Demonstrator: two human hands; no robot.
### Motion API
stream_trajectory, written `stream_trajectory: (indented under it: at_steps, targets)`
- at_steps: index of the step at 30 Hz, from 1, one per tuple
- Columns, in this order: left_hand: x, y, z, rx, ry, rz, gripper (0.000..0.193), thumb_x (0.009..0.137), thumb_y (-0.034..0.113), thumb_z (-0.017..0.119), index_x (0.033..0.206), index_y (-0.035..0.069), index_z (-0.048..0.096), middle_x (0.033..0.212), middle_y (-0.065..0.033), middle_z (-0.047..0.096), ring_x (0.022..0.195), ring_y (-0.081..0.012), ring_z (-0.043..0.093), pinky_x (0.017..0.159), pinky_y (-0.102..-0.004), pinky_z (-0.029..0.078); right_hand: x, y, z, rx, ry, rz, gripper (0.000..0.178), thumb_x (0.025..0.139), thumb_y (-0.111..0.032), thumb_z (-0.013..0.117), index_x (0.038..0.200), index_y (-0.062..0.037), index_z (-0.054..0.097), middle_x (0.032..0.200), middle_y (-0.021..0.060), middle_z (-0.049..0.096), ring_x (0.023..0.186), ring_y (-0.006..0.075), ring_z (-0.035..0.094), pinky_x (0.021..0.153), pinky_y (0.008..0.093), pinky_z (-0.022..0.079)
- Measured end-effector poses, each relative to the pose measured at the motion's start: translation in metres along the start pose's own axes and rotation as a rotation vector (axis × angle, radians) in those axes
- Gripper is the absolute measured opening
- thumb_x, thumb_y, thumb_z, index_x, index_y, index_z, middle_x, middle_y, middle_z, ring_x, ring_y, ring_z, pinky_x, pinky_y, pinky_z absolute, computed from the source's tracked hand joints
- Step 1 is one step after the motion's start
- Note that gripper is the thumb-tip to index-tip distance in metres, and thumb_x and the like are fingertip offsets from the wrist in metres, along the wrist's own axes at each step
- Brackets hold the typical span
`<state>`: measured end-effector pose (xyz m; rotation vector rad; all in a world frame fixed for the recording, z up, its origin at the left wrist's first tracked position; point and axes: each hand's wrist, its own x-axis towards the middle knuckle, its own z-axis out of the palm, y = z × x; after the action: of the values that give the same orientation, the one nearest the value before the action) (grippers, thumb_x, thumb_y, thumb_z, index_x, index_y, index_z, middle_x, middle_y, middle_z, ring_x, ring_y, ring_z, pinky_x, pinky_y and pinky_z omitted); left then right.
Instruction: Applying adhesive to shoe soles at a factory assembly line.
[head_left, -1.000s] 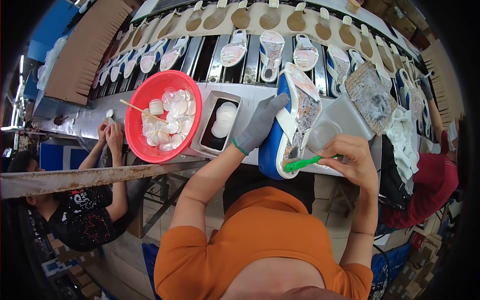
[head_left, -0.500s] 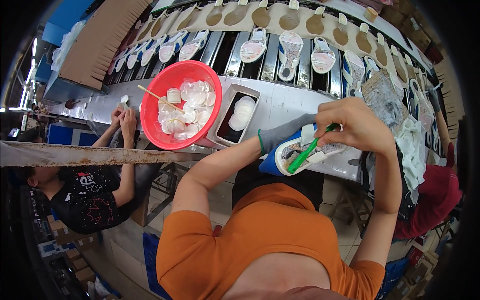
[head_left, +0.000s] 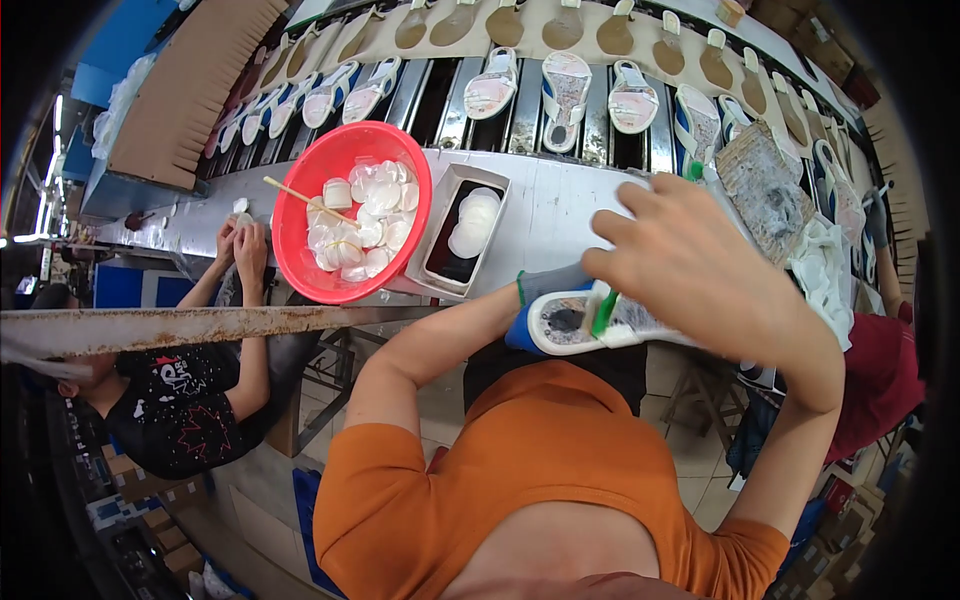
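My left hand (head_left: 555, 283), in a grey glove with a green cuff, grips a blue and white sandal (head_left: 545, 338) from its far side, in front of my body at the table's near edge. Its grey insole faces up, with a dark patch at the heel. Over the sandal's right part, my right hand (head_left: 690, 265) is bare and closed on a green brush (head_left: 603, 313). The brush's lower end is down at the insole; a green tip shows past the far side of the hand. Some fingers of both hands are hidden.
A red basin (head_left: 283, 235) of white discs, with a stick in it, stands left of a small box (head_left: 425, 262) holding more discs. Several sandals (head_left: 490, 90) lie on the roller conveyor beyond. A stained board (head_left: 765, 195) is at right. People work on either side; a rusty bar (head_left: 200, 325) crosses at left.
My right hand has turned palm down and shifted over the sandal, the brush now more upright. The heel patch shows darker. The view has shifted slightly.
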<state>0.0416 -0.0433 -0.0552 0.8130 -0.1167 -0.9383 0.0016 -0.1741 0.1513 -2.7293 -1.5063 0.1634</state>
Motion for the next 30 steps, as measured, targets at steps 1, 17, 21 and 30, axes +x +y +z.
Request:
stream_trajectory:
  at_steps: [1,17,21,30]
  targets:
    - [-0.004,0.001,-0.004,-0.002,0.015,0.016,0.050,0.098,0.036,0.045,0.136,0.004,0.043,0.128,-0.0152,0.055,0.109,-0.0216,0.061,0.098,-0.0328,0.048,-0.006,-0.014,-0.002,-0.172,0.149,0.120,0.006,0.067,-0.010,0.065,0.070,-0.0090,0.061,0.070,0.0046,0.054,0.075,0.0233,0.057,0.064,0.0347,0.044]
    - [-0.022,0.019,0.001,-0.025,0.304,0.706,0.083,0.087,0.062,0.048,0.143,0.003,0.029,0.135,-0.0143,0.048,0.117,-0.0255,0.053,0.099,-0.0398,0.045,-0.040,0.006,0.092,0.563,0.951,0.740,0.011,0.078,-0.007,0.073,0.078,0.0007,0.065,0.073,0.0082,0.063,0.060,0.0192,0.059,0.051,0.0296,0.044]
    - [-0.026,0.020,0.014,-0.037,0.288,0.680,0.088,0.084,0.065,0.051,0.141,0.002,0.031,0.133,-0.0147,0.049,0.116,-0.0249,0.054,0.097,-0.0395,0.047,-0.041,0.016,0.089,0.594,1.089,0.912,0.011,0.079,-0.007,0.072,0.079,0.0014,0.065,0.073,0.0091,0.063,0.060,0.0191,0.058,0.050,0.0300,0.043]
    - [-0.028,0.007,-0.015,0.202,0.252,0.597,0.083,0.086,0.062,0.051,0.134,-0.004,0.040,0.120,-0.0138,0.058,0.104,-0.0203,0.061,0.091,-0.0331,0.049,-0.035,-0.006,0.076,0.129,0.892,0.529,0.011,0.076,-0.010,0.075,0.078,-0.0061,0.065,0.075,0.0040,0.062,0.062,0.0198,0.058,0.051,0.0307,0.044]
